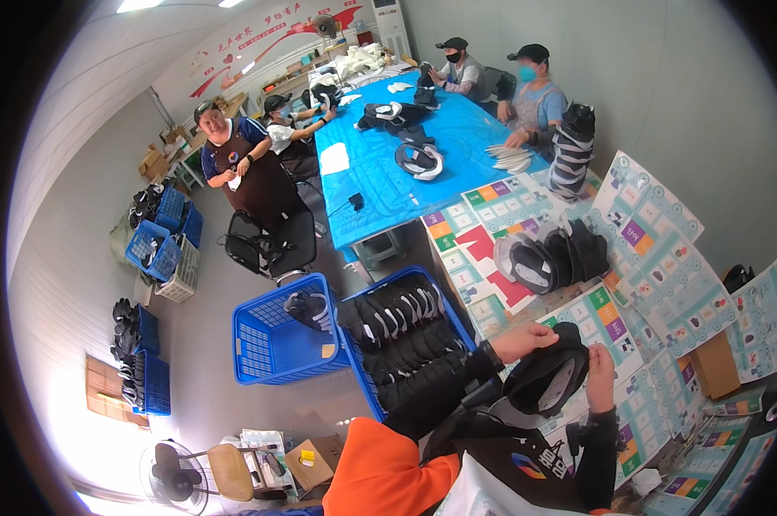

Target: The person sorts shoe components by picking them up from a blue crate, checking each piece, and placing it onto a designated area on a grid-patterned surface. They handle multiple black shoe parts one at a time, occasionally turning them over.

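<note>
Both my hands hold a black cap (526, 384) over the near table, its inside turned up and a pale grey lining showing. At the cap's far edge, my left hand (523, 341) has its fingers closed on the fabric. On the right edge my right hand (601, 378) grips the cap too. Just beyond my hands, a row of nested black caps (569, 262) lies on its side, the end one showing a light lining. To my left stands a blue crate (467, 320) packed with rows of black caps.
A second blue crate (249, 361) holds a cap. Printed sheets (646, 215) cover the near table, where a tall cap stack (571, 159) stands. Co-workers sit around a blue-covered table (371, 181) with caps on it; another person (233, 155) stands left, near a black chair (298, 249).
</note>
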`<state>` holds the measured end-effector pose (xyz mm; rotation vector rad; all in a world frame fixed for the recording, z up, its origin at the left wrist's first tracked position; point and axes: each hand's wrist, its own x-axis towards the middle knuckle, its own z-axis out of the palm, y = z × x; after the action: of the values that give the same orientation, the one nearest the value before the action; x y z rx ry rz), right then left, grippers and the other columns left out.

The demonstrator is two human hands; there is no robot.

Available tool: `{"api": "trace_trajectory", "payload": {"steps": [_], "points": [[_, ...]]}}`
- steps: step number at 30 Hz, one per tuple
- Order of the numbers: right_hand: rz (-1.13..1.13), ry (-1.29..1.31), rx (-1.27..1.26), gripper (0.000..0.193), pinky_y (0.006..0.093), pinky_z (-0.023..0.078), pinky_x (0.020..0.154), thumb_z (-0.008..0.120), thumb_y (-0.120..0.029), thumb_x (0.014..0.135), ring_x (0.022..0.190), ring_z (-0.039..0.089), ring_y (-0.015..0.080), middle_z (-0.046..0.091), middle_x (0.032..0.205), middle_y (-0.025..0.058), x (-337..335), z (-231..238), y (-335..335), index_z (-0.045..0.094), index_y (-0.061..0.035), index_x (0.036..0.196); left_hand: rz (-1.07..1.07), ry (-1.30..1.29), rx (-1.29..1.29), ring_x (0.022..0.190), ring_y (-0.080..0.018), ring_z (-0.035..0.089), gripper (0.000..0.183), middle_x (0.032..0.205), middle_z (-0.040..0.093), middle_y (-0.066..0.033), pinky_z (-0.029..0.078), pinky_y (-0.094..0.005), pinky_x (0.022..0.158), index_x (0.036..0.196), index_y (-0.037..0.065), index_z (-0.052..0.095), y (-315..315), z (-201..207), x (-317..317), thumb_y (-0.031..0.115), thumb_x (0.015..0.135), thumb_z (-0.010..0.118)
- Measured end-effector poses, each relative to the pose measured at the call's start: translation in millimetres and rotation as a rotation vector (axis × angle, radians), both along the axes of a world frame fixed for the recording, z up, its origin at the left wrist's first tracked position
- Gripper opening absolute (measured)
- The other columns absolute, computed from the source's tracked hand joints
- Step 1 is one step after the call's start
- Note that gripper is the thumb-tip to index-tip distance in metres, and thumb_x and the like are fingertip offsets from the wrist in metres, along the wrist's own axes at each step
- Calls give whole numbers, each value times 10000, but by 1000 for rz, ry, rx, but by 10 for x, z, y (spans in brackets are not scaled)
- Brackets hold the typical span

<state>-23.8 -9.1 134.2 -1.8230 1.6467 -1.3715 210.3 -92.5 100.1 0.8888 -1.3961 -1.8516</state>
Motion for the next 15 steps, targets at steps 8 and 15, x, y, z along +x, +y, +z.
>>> {"api": "trace_trajectory", "payload": {"steps": [8, 15], "points": [[350, -624, 613, 199, 219, 387, 539, 475, -202, 1106, 628, 482, 33, 518, 755, -65, -147, 44, -147, 599, -75, 1017, -164, 146, 330, 755, -44, 566, 236, 905, 630, 69, 419, -226, 632, 1124, 67, 685, -17, 327, 40, 272, 1073, 580], [394, -711, 339, 703, 366, 457, 992, 479, -555, 1040, 1133, 605, 254, 587, 1306, 140, 357, 1053, 265, 468, 51, 1396, 34, -25, 209, 890, -121, 635, 350, 1028, 715, -45, 512, -296, 765, 1190, -56, 675, -167, -64, 34, 248, 1056, 564]]}}
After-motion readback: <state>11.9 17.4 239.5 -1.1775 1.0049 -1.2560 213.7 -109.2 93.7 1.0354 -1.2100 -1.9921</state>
